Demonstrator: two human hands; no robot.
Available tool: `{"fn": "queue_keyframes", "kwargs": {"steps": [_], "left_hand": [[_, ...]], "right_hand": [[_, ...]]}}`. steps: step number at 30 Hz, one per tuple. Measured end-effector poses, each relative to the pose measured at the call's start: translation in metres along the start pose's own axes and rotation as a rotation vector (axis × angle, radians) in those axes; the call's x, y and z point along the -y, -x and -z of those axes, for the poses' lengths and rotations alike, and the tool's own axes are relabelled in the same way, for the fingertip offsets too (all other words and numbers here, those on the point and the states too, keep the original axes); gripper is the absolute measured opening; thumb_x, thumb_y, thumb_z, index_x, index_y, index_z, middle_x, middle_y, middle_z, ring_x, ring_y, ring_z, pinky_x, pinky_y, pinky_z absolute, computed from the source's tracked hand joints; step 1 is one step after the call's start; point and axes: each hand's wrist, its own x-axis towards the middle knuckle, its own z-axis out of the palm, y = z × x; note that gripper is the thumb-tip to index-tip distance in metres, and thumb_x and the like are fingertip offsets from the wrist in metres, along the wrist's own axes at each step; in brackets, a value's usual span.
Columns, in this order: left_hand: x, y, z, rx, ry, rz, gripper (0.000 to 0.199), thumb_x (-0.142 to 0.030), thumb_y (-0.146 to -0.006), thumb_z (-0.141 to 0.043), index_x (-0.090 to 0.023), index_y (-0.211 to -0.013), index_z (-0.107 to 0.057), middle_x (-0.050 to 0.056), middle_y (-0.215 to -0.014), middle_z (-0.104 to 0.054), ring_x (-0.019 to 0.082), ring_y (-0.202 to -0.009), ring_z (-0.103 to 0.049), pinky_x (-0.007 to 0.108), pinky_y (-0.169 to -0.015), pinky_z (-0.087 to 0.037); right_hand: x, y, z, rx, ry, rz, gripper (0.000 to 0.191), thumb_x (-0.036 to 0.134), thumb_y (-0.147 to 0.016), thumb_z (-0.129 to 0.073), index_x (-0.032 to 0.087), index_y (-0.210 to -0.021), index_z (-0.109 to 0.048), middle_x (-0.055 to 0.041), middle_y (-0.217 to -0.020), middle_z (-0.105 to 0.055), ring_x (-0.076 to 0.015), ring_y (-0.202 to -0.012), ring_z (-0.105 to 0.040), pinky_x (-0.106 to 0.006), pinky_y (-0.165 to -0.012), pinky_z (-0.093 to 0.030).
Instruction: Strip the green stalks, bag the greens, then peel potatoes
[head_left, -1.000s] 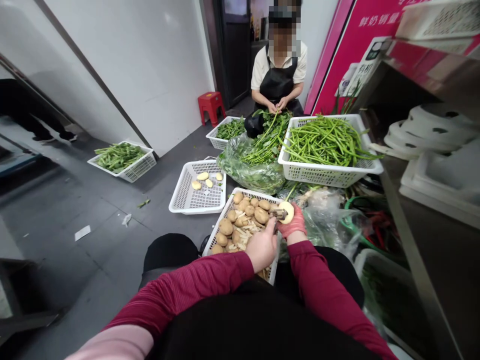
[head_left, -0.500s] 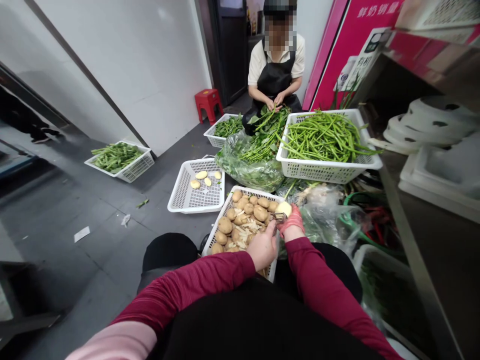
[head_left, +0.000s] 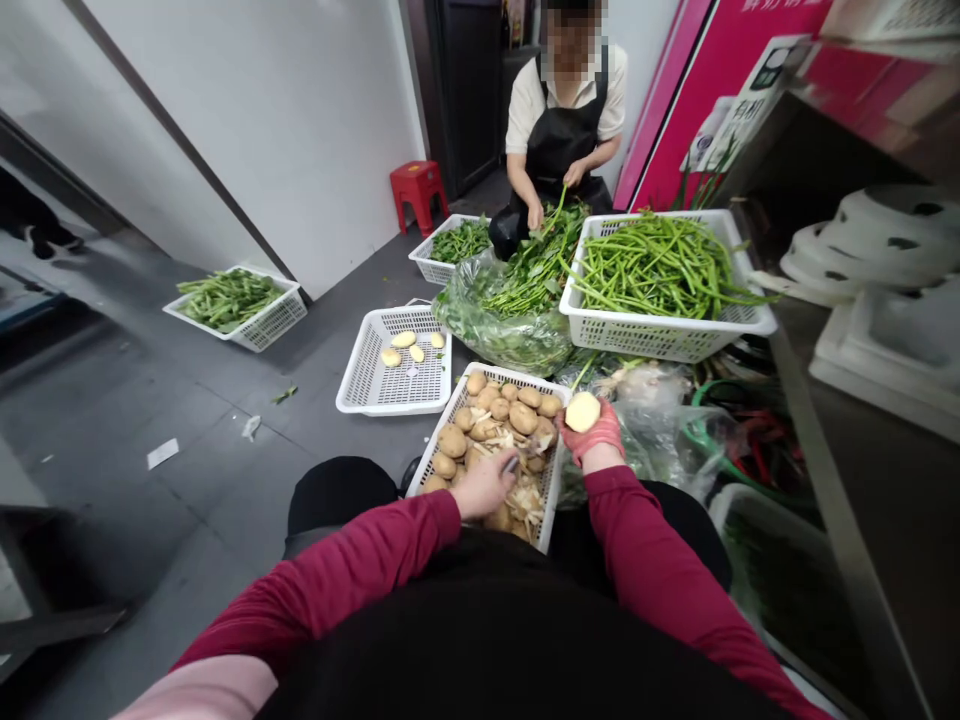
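My right hand (head_left: 600,437), in a reddish-pink glove, is closed around a pale peeled potato (head_left: 583,412) by the right rim of a white basket (head_left: 553,500). Lower and to the left, my bare left hand (head_left: 482,487) grips a peeler; just its grey end (head_left: 511,464) shows past the fingers. That hand hovers over the basket, apart from the peeled potato. Brown unpeeled potatoes (head_left: 523,418) and strips of peel (head_left: 527,497) fill the basket between my knees. Several peeled potatoes (head_left: 403,339) lie in another white basket (head_left: 358,400) ahead on the left.
Across from me a person (head_left: 570,120) handles green stems above a plastic bag of greens (head_left: 517,320). A basket of long green stalks (head_left: 664,270) stands at the right, beside a metal counter (head_left: 825,480). Farther off are a red stool (head_left: 418,193) and a basket of greens (head_left: 231,300).
My left hand, with the peeler, has drawn away from the potato, down and to the left. The potato in my right hand now shows a broad pale face. The other person's hands have moved apart.
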Motion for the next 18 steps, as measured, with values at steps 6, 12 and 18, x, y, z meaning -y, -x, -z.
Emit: {"fn": "queue_keyframes", "kwargs": {"steps": [6,12,18], "left_hand": [[0.057,-0.013,-0.005,0.168,-0.246,0.090,0.048,-0.020,-0.085,-0.046,-0.020,-0.133,-0.047,0.015,-0.107,-0.067,0.028,-0.097,-0.065,0.037,-0.080,-0.050],[0.082,-0.001,0.002,0.250,-0.302,0.074,0.043,-0.017,-0.084,-0.045,-0.012,-0.127,-0.051,0.019,-0.097,-0.068,0.031,-0.087,-0.067,0.041,-0.072,-0.052],[0.089,0.004,0.001,0.420,-0.330,-0.118,0.029,-0.026,-0.084,-0.051,-0.017,-0.108,-0.062,0.014,-0.090,-0.069,0.028,-0.084,-0.067,0.036,-0.069,-0.054]], "right_hand": [[-0.036,-0.015,0.021,-0.273,0.308,-0.034,0.021,0.045,-0.086,-0.052,0.025,-0.090,-0.053,0.0073,-0.063,-0.060,-0.0110,-0.052,-0.058,-0.026,-0.054,-0.055],[-0.098,-0.029,0.022,-0.279,0.610,-0.314,0.024,0.032,-0.079,-0.068,0.023,-0.094,-0.051,0.0048,-0.061,-0.058,-0.0151,-0.051,-0.058,-0.034,-0.056,-0.054],[-0.157,-0.044,-0.099,0.197,0.830,-0.250,0.030,0.038,-0.088,-0.055,0.018,-0.111,-0.050,-0.0004,-0.075,-0.064,-0.0140,-0.064,-0.061,-0.029,-0.062,-0.053]]}}
